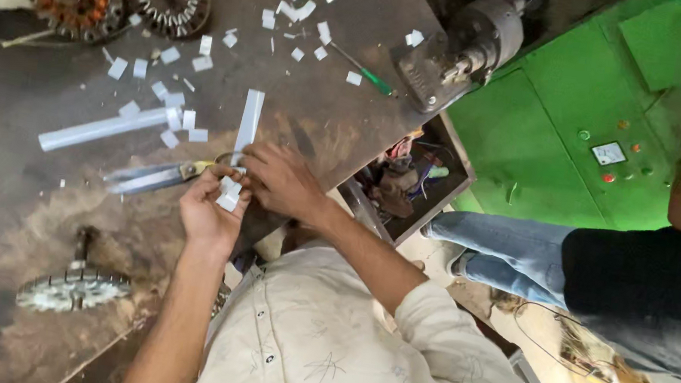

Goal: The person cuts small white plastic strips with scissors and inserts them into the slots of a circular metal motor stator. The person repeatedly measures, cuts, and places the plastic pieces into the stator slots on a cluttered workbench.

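Over the dark workbench, both hands were closed on small white paper pieces: the left hand pinched the stack, the right hand curled over it. Scissors lay just beside them, so trimming seemed finished; gathering looked to need a careful, even grip.

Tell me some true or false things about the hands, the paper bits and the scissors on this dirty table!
1. Both hands, the left hand and the right hand, meet at a small white paper piece. True.
2. The metal scissors with yellow handles hang on the wall. False: they lie on the dark workbench.
3. The cabinet with round buttons is red. False: it is green.
4. Many small white paper rectangles lie scattered on the workbench. True.
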